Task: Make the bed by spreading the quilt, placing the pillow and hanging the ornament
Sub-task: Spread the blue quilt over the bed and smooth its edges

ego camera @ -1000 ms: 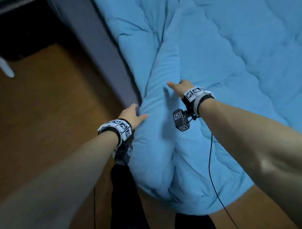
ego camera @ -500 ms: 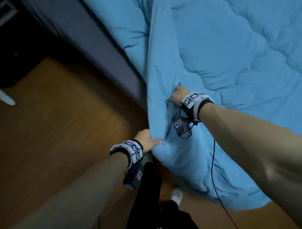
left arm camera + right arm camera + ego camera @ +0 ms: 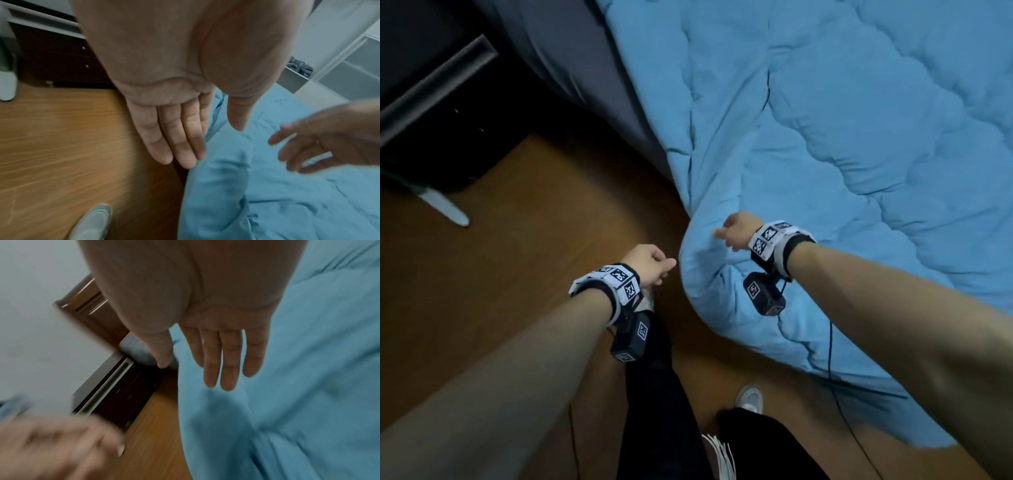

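A light blue quilt [image 3: 842, 144] lies spread over the bed, its near corner [image 3: 726, 308] draped off the bed's corner towards the floor. My left hand [image 3: 650, 262] hangs over the wooden floor just left of that draped edge, and the left wrist view shows its fingers [image 3: 180, 146] straight and empty. My right hand [image 3: 734, 229] hovers just above the rounded fold of the quilt [image 3: 308, 386]. Its fingers [image 3: 222, 361] are straight and hold nothing. No pillow or ornament shows in any view.
The grey bed side [image 3: 592, 68] runs up the left of the quilt. A dark drawer unit [image 3: 441, 96] stands beyond the wooden floor [image 3: 517, 240], with a white leg [image 3: 445, 205] near it. My legs and grey shoes [image 3: 750, 397] stand at the bed's corner.
Both hands gripped the quilt's folded edge and drew it down towards the bed's corner. They have since let go and opened, and the quilt lies flatter.
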Available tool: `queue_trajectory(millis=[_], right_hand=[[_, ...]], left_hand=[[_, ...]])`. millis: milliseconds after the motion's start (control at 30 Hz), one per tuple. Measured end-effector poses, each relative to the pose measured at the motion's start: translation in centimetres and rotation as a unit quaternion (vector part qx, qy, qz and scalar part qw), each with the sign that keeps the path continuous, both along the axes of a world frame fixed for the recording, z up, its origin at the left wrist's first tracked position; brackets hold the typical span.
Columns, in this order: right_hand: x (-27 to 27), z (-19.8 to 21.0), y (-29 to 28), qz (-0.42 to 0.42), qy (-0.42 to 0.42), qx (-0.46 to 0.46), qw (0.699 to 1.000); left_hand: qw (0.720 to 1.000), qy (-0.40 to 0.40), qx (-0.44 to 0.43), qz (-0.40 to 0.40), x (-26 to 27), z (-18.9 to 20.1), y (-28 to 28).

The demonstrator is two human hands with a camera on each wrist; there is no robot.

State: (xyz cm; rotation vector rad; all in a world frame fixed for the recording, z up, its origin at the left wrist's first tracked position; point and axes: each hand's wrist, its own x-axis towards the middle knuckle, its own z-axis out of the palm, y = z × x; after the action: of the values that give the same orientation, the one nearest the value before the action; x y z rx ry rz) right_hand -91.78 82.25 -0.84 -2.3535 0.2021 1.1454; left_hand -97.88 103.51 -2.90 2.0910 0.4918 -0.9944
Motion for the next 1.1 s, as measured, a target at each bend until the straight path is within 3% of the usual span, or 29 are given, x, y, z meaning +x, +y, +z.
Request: queue_trajectory(millis=[167, 367, 600, 733, 833, 1100], right_hand=[[12.4, 1.0, 1.4, -0.194, -0.074, -0.032, 0.978], [21.1, 0.9, 1.7, -0.335, -0.059, -0.048, 0.939], [29.7, 0.7, -1.9, -0.371, -0.038, -0.07, 0.925], [35.5, -0.1, -4.2, -0.381, -0.041, -0.061, 0.921], [38.7, -0.4, -5.4, -0.379, -0.027, -0.067, 0.923], [45.7, -4.3, -4.5, -0.41, -0.008, -0.069, 0.91]], left_hand=[[0.992, -0.023, 0.064, -0.106, 8.4, 0.3, 5.9], [0.973, -0.115, 0.112, -0.167, 20.7, 2.3, 11.9], [0.936, -0.153, 0.149, -0.281, 35.1, 4.1, 9.3], [0.896, -0.183, 0.157, -0.373, 41.7, 5.2, 5.9], [0.887, -0.18, 0.15, -0.399, 45.7, 5.2, 4.5], [0.866, -0.165, 0.141, -0.45, 54.0, 0.8, 5.1]])
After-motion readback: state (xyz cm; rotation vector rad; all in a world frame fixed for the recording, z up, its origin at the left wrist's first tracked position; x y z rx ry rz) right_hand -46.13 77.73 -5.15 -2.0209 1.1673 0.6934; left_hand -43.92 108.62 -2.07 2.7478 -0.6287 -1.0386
